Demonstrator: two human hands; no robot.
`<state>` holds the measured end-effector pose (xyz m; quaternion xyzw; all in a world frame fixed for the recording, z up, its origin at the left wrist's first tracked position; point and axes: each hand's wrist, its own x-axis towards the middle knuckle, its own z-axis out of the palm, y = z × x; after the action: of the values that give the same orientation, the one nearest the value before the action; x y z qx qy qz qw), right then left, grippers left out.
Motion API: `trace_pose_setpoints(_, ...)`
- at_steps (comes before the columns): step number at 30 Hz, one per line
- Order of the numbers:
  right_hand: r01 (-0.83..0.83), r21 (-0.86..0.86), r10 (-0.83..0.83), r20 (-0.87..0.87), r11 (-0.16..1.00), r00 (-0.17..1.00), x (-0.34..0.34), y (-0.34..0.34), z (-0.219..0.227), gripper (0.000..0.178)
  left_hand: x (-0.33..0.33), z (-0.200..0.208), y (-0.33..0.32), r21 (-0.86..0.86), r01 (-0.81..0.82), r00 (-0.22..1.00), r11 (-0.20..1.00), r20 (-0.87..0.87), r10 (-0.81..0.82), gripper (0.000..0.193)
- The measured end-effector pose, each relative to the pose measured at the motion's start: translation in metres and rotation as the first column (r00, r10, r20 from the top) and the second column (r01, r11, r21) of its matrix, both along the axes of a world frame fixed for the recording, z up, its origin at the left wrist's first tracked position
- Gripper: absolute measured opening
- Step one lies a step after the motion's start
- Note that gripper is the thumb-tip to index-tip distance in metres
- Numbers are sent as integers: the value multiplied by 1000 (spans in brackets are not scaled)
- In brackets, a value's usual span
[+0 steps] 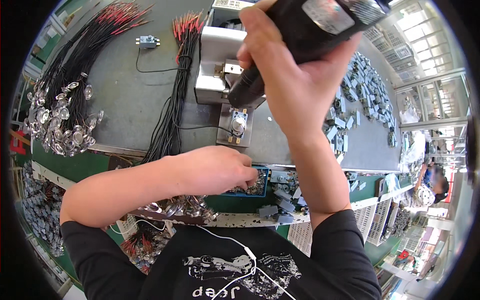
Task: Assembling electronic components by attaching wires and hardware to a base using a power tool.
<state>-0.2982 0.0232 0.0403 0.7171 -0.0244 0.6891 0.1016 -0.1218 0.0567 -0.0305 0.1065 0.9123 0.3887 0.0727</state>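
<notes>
Gripping right hand (302, 75): black tool (300, 40).
Left hand (225, 168): narrowed at blue tray (267, 181); hold unclear.
Disc-topped part (239, 124): mid-frame, above left hand.

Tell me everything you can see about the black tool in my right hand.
The black tool has a thick body bearing a silvery label, a shiny patch near its upper end, and a narrower dark nose. Tilted, it points down-left, gripped by your right hand. Its nose ends near a small disc-topped component; contact there is unclear.
</notes>
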Motion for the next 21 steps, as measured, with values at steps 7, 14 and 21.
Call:
trace_pose_setpoints(7,-36,905,-530,280,424,801,29,83,45,26,20,23,-26,11,-286,925,958,-256,279,10)
trace_pose_setpoints(14,-9,891,-572,300,455,764,20,89,36,26,13,20,-41,-78,-464,841,882,-353,411,16)
trace_pose_setpoints(21,59,854,-560,285,517,778,17,97,27,27,-5,-6,-30,-242,-489,782,838,-547,299,19)
